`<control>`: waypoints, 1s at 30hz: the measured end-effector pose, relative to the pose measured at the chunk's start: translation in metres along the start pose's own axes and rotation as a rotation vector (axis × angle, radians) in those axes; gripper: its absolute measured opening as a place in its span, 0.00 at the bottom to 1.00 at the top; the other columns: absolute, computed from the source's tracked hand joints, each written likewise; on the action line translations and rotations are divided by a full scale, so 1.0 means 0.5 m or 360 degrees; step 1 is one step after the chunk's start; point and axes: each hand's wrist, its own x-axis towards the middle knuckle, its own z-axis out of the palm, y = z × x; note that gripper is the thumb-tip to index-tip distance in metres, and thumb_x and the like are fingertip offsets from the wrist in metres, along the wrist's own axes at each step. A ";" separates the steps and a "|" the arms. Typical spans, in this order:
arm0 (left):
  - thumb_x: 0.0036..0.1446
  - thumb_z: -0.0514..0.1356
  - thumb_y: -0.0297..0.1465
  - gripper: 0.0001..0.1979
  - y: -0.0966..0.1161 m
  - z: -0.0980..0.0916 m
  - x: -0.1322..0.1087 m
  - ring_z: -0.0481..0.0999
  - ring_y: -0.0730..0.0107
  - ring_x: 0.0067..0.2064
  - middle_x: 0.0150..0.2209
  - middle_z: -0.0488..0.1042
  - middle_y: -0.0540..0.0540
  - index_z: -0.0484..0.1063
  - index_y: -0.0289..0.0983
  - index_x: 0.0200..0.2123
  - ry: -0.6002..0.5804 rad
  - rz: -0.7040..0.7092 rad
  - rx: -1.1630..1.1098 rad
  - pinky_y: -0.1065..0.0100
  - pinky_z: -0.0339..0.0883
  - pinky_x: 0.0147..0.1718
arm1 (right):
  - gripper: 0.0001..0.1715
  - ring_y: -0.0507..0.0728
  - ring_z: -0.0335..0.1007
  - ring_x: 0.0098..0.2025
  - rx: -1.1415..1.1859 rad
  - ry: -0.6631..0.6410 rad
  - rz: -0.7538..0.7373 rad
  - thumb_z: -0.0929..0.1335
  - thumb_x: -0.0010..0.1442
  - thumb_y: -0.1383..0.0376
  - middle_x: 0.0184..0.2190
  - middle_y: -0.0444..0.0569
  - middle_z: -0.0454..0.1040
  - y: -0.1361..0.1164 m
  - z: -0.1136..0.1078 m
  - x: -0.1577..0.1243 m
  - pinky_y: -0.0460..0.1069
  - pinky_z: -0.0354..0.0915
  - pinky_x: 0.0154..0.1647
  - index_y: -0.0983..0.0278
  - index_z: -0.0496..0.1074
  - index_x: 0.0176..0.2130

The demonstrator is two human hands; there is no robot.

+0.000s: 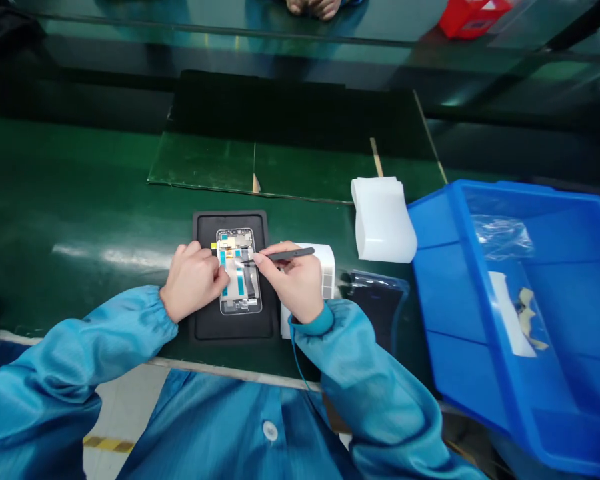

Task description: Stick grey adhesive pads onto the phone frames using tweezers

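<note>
An opened phone [241, 303] lies on a black tray [230, 328], its inner boards, blue-green strips and silvery middle exposed. My left hand [193, 280] is closed at its left side, with curled fingers by the edge and the thumb pressing on the phone. Between the thumb and fingers of my right hand [300, 283] are black tweezers [293, 254], their tips pointing left over the middle of the phone. A small yellow tab [213, 246] sticks out at the phone's upper left edge. Partly under my right hand lies a white sheet [325, 257] with grey squares.
A blue bin [460, 267] at the right holds clear plastic and scraps. Near it lie a curled white sheet [383, 223] and a dark piece in clear film [380, 303]. Behind is a raised green board [300, 167]. Across the bench are another person's hands [317, 7] and a red box [473, 17].
</note>
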 end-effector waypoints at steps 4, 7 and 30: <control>0.61 0.57 0.34 0.16 0.000 0.002 -0.013 0.65 0.60 0.35 0.25 0.70 0.45 0.65 0.38 0.20 0.0030 0.0063 -0.0083 0.58 0.52 0.34 | 0.06 0.52 0.70 0.23 -0.0120 -0.0059 -0.0057 0.74 0.56 0.62 0.24 0.44 0.77 0.011 0.028 0.015 0.47 0.68 0.25 0.62 0.76 0.31; 0.62 0.57 0.34 0.15 -0.012 0.006 -0.011 0.64 0.62 0.35 0.27 0.69 0.46 0.66 0.38 0.23 0.0117 0.0112 -0.0200 0.59 0.53 0.35 | 0.06 0.51 0.68 0.22 -0.0196 -0.0115 -0.0127 0.73 0.57 0.62 0.24 0.44 0.76 0.018 0.033 0.020 0.47 0.67 0.24 0.62 0.76 0.32; 0.61 0.57 0.31 0.11 -0.022 0.017 -0.004 0.64 0.62 0.34 0.28 0.69 0.46 0.68 0.38 0.25 0.0230 0.0151 -0.0328 0.58 0.55 0.33 | 0.06 0.52 0.71 0.23 -0.0283 -0.0127 -0.0043 0.74 0.59 0.61 0.25 0.45 0.77 0.020 0.030 0.022 0.47 0.67 0.22 0.61 0.77 0.32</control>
